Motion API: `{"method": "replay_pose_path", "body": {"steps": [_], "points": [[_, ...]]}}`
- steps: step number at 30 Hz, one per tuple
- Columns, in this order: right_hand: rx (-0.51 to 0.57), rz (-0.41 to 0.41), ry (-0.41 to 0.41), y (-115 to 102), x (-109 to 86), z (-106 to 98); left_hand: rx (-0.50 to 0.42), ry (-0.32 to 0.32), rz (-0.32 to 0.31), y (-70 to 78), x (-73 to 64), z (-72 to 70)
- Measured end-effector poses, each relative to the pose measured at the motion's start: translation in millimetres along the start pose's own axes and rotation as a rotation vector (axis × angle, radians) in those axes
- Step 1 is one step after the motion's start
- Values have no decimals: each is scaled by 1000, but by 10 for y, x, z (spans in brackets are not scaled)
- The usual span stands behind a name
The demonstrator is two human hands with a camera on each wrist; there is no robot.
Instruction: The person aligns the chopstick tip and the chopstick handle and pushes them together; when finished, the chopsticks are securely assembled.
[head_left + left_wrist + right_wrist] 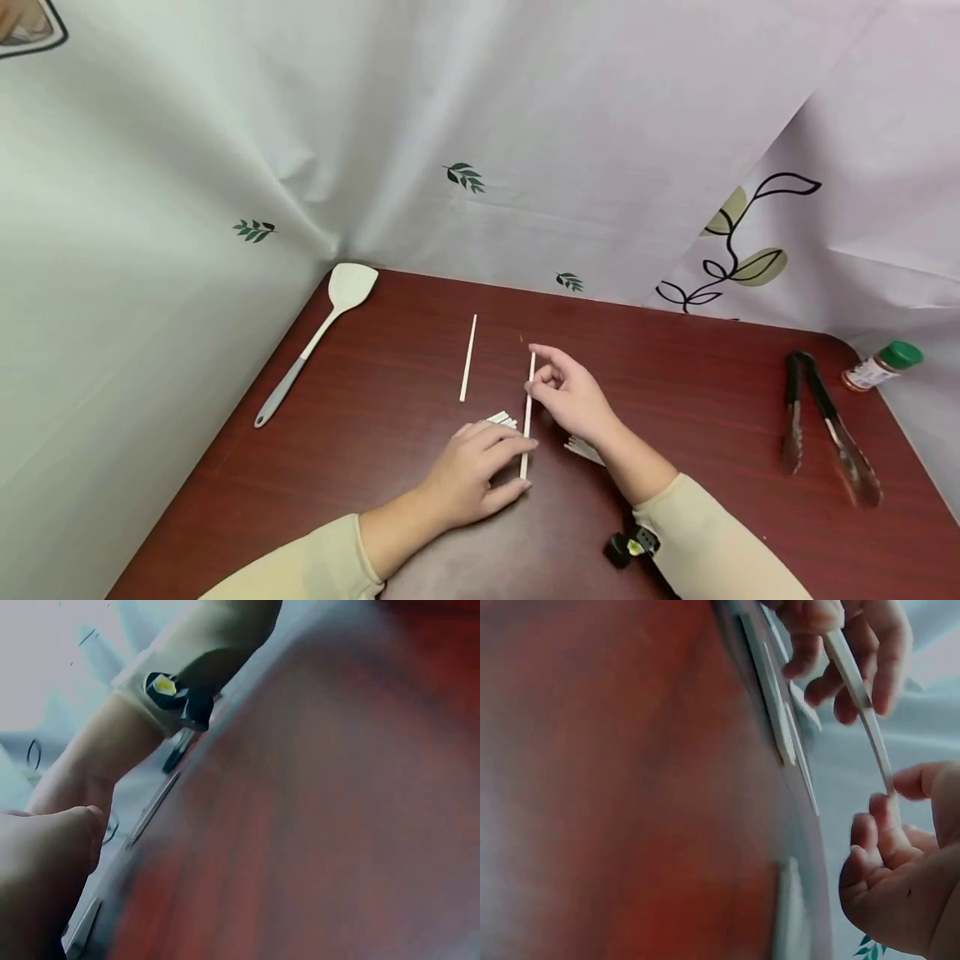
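Both hands hold one pale chopstick [528, 415] between them, its length running away from the body. My left hand [474, 473] has its thumb and fingertips at the near end. Toward the far end, my right hand [576, 398] pinches it with thumb and fingers, the index fingertip at the tip. In the right wrist view the chopstick [855, 686] spans from one hand to the other, above the table. Several chopsticks [502, 418] lie partly hidden behind the left hand, and another bunch [582, 448] shows under the right wrist. A single chopstick [468, 358] lies farther off.
A white spatula [318, 333] with a grey handle lies along the left side of the dark red table [390, 358]. On the right are black-handled metal tongs [825, 417] and a green-capped spice jar [877, 367]. Pale patterned cloth [525, 217] hangs behind the table.
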State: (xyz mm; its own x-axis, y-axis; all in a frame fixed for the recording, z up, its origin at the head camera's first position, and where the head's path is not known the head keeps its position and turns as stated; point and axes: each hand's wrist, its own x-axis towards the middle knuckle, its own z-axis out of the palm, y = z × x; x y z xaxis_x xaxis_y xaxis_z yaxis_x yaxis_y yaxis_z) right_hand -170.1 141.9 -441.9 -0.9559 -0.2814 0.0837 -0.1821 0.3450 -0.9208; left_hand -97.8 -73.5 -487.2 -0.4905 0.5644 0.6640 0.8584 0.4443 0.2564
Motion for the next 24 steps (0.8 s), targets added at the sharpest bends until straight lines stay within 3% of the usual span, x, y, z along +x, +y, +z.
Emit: {"method": "replay_pose_path", "body": {"steps": [3,6,10,14,20,24], "points": [[1,23,-92,-50,175,1,14,11,-45,-105,1,-36],[9,65,-131,-92,327,-2,16,8,-84,-245,10,-80],[-24,103,-127,-116,508,19,29,19,-126,-450,4,-156],[-133,103,-119,-109,658,66,6,31,-191,-623,0,-216],[-249,119,-88,-43,866,74,-29,47,-311,-743,33,-178],[-311,133,-126,15,990,43,1,41,-348,-787,86,-135]]}}
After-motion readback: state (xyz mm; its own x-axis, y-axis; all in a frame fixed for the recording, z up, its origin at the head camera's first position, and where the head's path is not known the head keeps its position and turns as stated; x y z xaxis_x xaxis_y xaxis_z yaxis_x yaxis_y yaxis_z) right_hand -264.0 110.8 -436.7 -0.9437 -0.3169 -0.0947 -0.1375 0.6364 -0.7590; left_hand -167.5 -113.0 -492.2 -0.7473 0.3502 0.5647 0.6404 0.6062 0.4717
